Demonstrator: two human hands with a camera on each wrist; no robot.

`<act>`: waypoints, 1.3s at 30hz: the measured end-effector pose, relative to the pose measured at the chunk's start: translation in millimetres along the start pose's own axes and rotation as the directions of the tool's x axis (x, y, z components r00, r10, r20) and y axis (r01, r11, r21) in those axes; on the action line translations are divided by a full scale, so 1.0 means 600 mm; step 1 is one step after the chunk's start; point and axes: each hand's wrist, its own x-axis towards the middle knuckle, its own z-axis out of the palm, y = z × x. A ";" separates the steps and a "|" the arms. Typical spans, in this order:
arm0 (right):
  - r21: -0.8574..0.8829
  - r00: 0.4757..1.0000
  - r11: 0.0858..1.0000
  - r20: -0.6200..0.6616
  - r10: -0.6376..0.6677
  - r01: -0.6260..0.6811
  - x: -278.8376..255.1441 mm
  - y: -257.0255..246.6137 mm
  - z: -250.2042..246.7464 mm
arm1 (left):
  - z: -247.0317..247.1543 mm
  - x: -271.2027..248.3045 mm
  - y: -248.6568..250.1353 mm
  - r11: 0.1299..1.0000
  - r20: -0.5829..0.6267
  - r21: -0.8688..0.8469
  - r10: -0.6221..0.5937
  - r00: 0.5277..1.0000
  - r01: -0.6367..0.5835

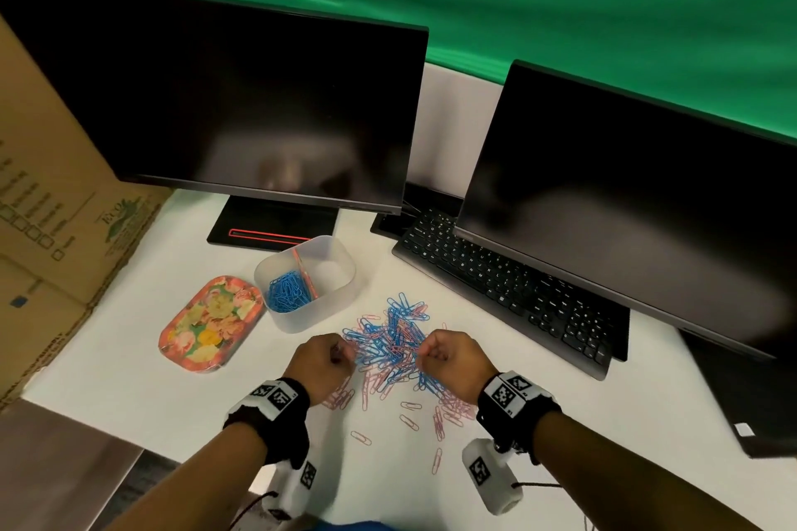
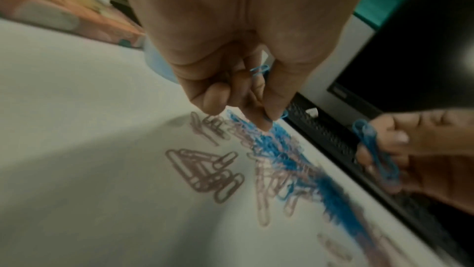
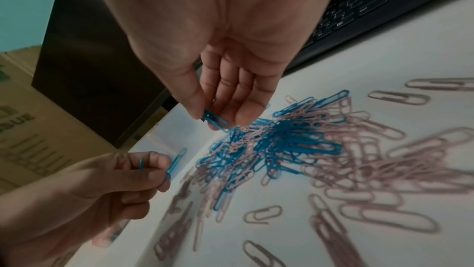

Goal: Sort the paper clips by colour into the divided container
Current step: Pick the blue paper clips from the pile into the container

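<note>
A mixed pile of blue and pink paper clips [image 1: 390, 347] lies on the white desk [image 1: 172, 392] between my hands. My left hand [image 1: 330, 354] is at the pile's left edge, fingers curled, pinching blue paper clips [image 2: 259, 70]. My right hand [image 1: 435, 351] is at the pile's right edge and pinches blue clips [image 3: 215, 120] between thumb and fingers. The divided container [image 1: 332, 297], translucent white with a pink divider [image 1: 304, 272], stands behind the pile. Its left compartment holds blue clips [image 1: 287, 291]; I see nothing in the right one.
A floral lid [image 1: 211, 325] lies left of the container. A black keyboard [image 1: 509, 285] and two dark monitors [image 1: 241, 108] stand behind. Cardboard boxes [image 1: 51, 203] line the left side. Loose pink clips [image 1: 409, 420] are scattered near the desk's front edge.
</note>
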 end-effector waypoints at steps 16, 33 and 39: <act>0.176 0.985 0.980 0.131 -0.115 0.091 0.048 -0.192 0.092 | -0.069 -0.036 0.074 0.223 0.130 -0.965 -0.053 0.990 0.139; -0.027 0.985 0.996 -0.155 0.076 -0.081 0.036 -0.045 -0.051 | -0.173 0.026 0.098 0.190 0.068 -0.968 -0.429 0.901 0.164; -0.183 0.974 0.972 -0.197 0.113 -0.150 0.022 0.005 -0.057 | -0.138 0.034 0.078 0.654 -0.274 -0.756 -0.345 0.898 0.021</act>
